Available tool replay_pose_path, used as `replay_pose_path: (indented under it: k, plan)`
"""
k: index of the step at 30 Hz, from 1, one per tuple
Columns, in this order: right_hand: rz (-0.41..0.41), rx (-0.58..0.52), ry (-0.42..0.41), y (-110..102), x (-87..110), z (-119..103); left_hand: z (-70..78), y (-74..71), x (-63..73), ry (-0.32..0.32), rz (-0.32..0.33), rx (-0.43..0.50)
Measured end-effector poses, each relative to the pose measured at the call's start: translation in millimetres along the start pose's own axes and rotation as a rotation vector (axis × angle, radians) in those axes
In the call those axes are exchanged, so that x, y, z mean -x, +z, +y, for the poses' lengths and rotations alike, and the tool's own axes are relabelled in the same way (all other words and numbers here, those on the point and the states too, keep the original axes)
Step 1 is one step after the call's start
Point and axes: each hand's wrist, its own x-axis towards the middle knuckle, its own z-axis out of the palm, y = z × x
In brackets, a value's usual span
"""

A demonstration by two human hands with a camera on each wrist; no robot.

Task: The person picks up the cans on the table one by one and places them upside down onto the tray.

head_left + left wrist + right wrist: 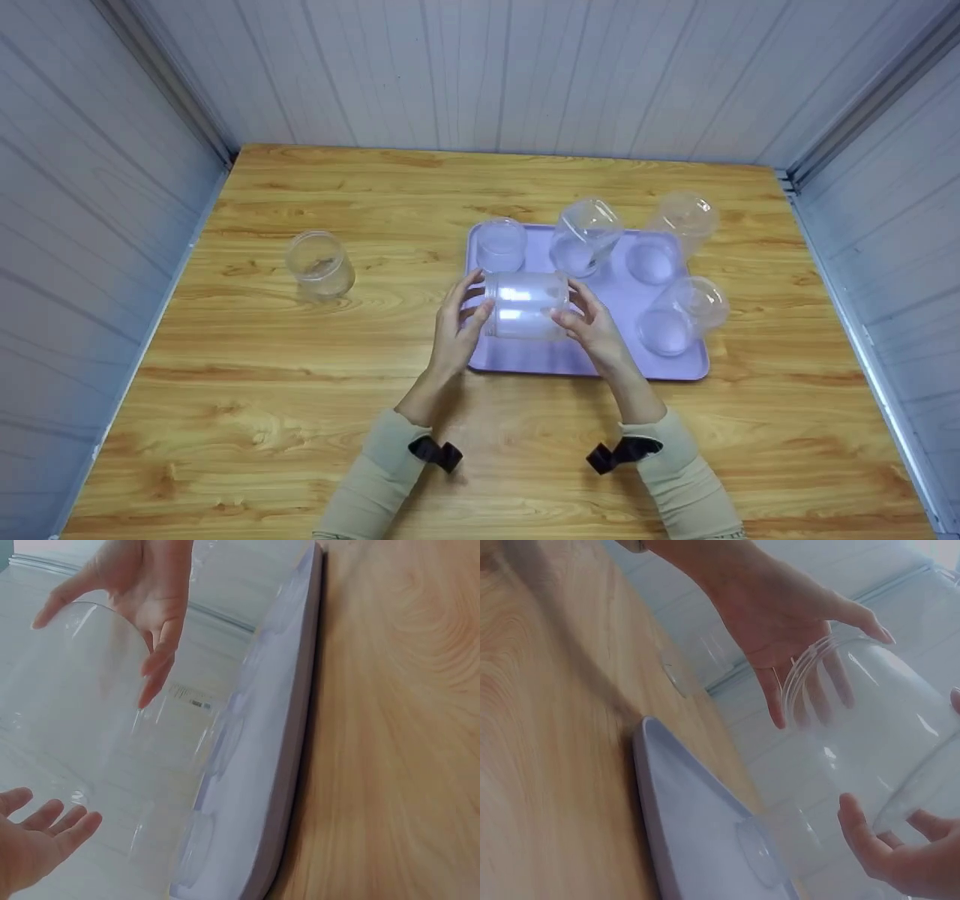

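Note:
A clear plastic jar (526,306) is held on its side above the purple tray (532,361), between both hands. My left hand (454,334) grips its threaded mouth end, thumb toward me and fingers round the far side. At the base end, my right hand (598,330) holds the jar the same way. In the right wrist view the ridged rim of the jar (885,712) shows against the left hand's fingers. The left wrist view has the jar's rounded base (90,645) next to the right hand's fingertips.
Several other clear jars stand on the tray: a back-left jar (501,246), a back-middle jar (589,236), a back-right jar (679,225) and a front-right jar (684,316). One more jar (321,266) stands on the wooden table at left. Panelled walls (465,75) enclose the table.

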Motion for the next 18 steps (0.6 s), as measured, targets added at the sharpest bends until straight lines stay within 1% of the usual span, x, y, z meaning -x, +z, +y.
replay_pose_path:
  k: [2, 3, 6, 10, 12, 14, 16, 17, 18]
  plan:
    - [0.015, 0.027, -0.021, 0, 1.1, -2, 0.1, -2.1, -1.6, 0.026, 0.025, -0.014]
    - [0.022, 0.045, -0.03, 0, 1.3, -3, 0.2, -3.4, -2.4, 0.028, 0.035, -0.026]
    - [0.023, 0.097, -0.065, -1, 2.3, -6, -0.5, -9.1, -5.7, 0.019, 0.063, -0.061]
    - [0.028, 0.2, -0.11, -3, 3.0, -9, -2.9, -19.8, -11.2, 0.008, 0.094, -0.128]
    - [0.044, 0.252, -0.121, -4, 3.0, -10, -4.6, -25.5, -14.4, 0.006, 0.107, -0.158]
    - [0.057, 0.292, -0.126, -5, 2.9, -11, -6.5, -31.4, -17.6, -0.009, 0.118, -0.177]
    - [0.064, 0.331, -0.131, -5, 3.2, -12, -17.8, -38.7, -21.2, -0.011, 0.129, -0.204]
    - [0.068, 0.36, -0.124, -3, 4.9, -16, -18.0, -41.7, -22.4, -0.019, 0.134, -0.217]
    - [0.066, 0.392, -0.12, -2, 6.8, -20, -23.5, -45.7, -24.3, -0.025, 0.139, -0.232]
